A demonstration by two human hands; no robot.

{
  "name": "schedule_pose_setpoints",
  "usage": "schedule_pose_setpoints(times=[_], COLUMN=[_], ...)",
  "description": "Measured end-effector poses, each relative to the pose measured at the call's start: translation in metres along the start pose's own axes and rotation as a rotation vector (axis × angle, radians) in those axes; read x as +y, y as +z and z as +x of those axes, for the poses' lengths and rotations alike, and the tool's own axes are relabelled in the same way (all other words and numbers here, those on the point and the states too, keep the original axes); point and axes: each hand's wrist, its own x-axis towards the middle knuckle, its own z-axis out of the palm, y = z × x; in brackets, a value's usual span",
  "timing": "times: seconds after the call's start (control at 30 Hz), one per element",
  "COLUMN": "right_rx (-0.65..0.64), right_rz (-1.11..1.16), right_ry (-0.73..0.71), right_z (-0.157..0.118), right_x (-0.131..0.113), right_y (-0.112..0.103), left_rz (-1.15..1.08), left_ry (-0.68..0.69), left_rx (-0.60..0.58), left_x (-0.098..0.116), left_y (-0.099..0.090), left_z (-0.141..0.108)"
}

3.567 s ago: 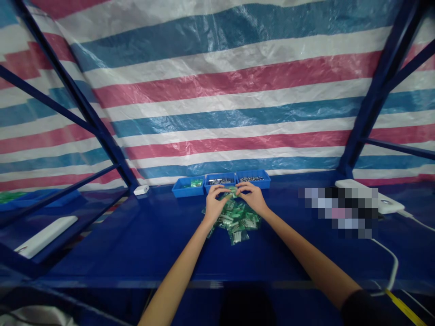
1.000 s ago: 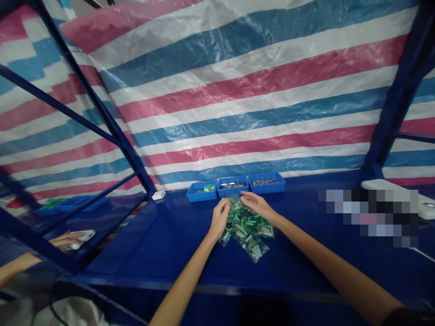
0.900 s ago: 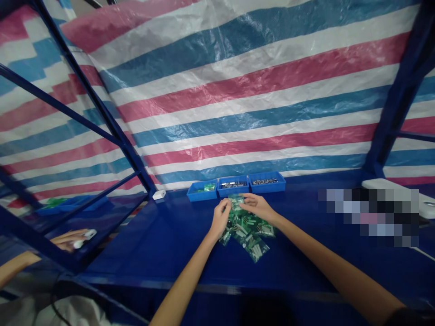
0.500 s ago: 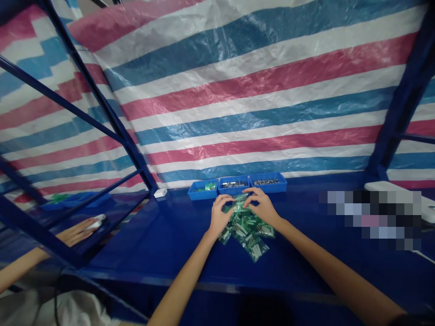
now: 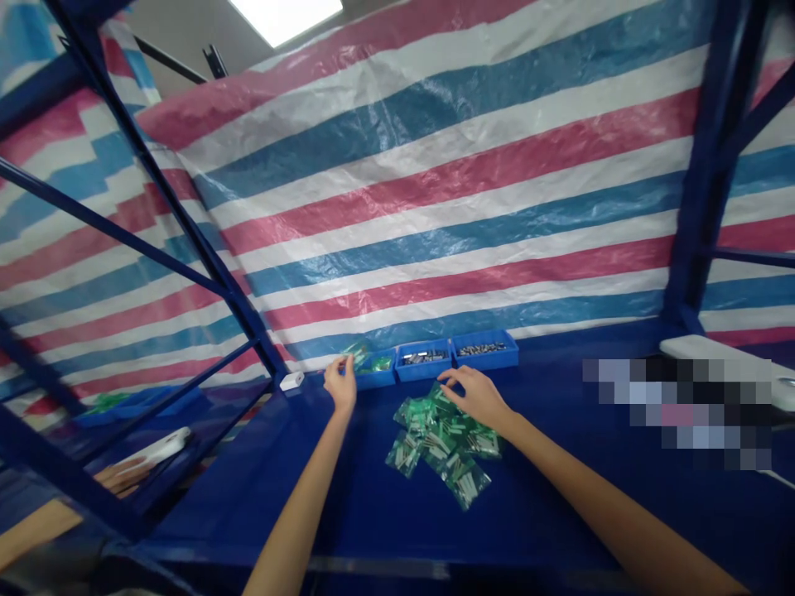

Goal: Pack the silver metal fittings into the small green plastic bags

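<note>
My left hand (image 5: pixel 340 385) is closed on a small clear green plastic bag (image 5: pixel 356 351), held up at the near left corner of the left blue bin (image 5: pixel 378 379). My right hand (image 5: pixel 475 396) hovers at the upper right edge of a pile of green plastic bags (image 5: pixel 438 434), its fingers curled and the tips brought together. Whether a bag sits between those fingertips I cannot make out. Pale stick-like pieces show inside several of the piled bags. Green bags also lie in the left bin.
A middle bin (image 5: pixel 424 372) and a right bin (image 5: pixel 485 359) hold small metal parts. A white plug adapter (image 5: pixel 291 381) lies at the back left, a white device (image 5: pixel 724 364) at the right. Beyond the blue frame (image 5: pixel 214 269), another person's hand (image 5: pixel 118 476) is by a white object.
My left hand has moved left and back from the pile to the left bin, carrying a bag. My right hand stays by the pile, slightly lower. The view has tilted up.
</note>
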Motion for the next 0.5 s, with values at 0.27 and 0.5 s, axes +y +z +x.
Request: schedule_pose_setpoints(times=[0.27, 0.5], right_rx=[-0.039, -0.178], right_rz=[-0.047, -0.185], right_ry=[-0.043, 0.141], right_z=[0.002, -0.006], right_x=[0.006, 0.022], right_y=[0.005, 0.018], left_rz=[0.236, 0.061], left_ry=[-0.013, 0.633], left_rx=[-0.149, -0.51], left_x=[-0.016, 0.034], left_y=[0.006, -0.001], left_z=[0.038, -0.039])
